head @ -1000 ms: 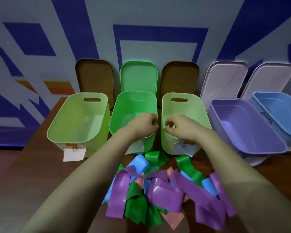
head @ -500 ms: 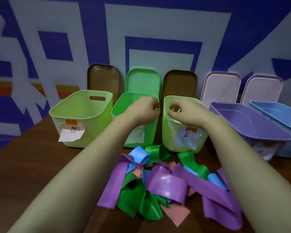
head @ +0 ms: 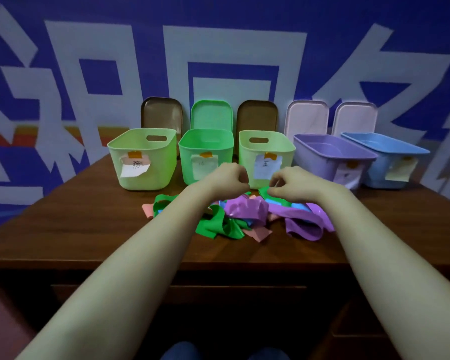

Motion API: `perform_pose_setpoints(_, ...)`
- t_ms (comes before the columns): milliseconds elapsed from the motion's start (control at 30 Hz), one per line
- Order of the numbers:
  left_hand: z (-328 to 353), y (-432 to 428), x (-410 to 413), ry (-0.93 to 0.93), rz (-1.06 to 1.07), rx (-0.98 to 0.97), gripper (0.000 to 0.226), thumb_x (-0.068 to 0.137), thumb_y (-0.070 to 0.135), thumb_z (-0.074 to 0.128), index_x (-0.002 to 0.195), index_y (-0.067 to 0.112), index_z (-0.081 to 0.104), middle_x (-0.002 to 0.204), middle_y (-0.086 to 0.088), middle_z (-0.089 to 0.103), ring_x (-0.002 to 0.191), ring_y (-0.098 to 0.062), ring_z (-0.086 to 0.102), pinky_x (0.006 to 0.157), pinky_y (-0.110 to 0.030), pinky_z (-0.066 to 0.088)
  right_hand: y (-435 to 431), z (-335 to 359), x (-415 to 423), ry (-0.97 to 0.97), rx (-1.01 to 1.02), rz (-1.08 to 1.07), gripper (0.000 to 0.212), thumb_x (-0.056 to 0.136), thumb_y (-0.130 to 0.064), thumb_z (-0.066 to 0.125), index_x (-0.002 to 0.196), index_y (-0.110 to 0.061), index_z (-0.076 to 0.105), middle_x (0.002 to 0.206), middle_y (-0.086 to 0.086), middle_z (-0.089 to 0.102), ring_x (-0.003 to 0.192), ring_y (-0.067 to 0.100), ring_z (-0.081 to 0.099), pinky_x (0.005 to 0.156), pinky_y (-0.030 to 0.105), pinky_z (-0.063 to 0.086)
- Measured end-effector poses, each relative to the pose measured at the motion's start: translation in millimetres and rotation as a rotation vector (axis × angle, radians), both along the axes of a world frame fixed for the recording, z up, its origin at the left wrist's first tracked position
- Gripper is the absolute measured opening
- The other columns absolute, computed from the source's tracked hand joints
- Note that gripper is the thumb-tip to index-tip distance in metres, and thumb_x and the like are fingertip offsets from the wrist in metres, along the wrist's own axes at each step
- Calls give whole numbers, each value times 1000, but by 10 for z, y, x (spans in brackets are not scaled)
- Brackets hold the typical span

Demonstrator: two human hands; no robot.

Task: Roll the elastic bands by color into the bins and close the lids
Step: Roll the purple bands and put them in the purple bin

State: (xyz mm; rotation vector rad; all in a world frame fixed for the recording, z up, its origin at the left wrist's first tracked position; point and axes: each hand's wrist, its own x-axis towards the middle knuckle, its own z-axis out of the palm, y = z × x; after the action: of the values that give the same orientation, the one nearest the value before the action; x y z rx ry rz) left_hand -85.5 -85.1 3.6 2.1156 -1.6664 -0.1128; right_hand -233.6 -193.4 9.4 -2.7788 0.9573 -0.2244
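A loose pile of elastic bands lies on the brown table (head: 89,224): green bands (head: 216,226), purple bands (head: 247,210), a blue band (head: 298,205) and pink bands (head: 260,233). Behind the pile stands a row of open bins: light green (head: 140,175), green (head: 205,144), light green (head: 286,152), purple (head: 322,157) and blue (head: 379,162). My left hand (head: 226,178) hovers over the pile's far edge with curled fingers and holds nothing. My right hand (head: 291,183) is curled too, its fingertips beside a green band's edge; no grip shows.
Lids lean on the blue-and-white wall behind the bins: brown (head: 161,113), green (head: 211,115), brown (head: 257,115) and two pale ones (head: 307,118) (head: 355,118). Paper labels are taped to the bin fronts. The table's front edge (head: 63,263) runs below my forearms.
Both hands have come down from the bin rims to just above the band pile, staying curled. The view has pulled back and now shows the table's front edge.
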Motion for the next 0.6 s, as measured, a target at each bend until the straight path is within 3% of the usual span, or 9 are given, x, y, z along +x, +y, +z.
perform_pose_setpoints(267, -307, 81, -199, 16, -27, 122, 34, 91, 16, 52, 123, 7, 59, 124, -11, 58, 108, -25, 57, 80, -29, 47, -5, -401, -346, 120, 90, -44, 33, 87, -33, 63, 116, -16, 63, 115, 5, 64, 102, 21, 58, 89, 31, 47)
perform_pose_setpoints(467, -541, -26, -137, -50, -2, 124, 44, 85, 23, 63, 126, 13, 52, 124, -9, 52, 111, -26, 52, 92, -38, 47, -34, -578, -228, 40, 77, -27, 44, 81, -40, 65, 118, -16, 59, 105, 7, 66, 93, 23, 59, 88, 39, 49)
perform_pose_setpoints(600, -628, -102, -95, -123, 5, 94, 56, 80, 30, 68, 130, 16, 48, 125, -9, 51, 115, -28, 46, 92, -40, 43, -5, -582, -89, 53, -7, 47, 59, 74, -56, 68, 123, -28, 52, 115, 0, 59, 106, 22, 55, 91, 43, 46)
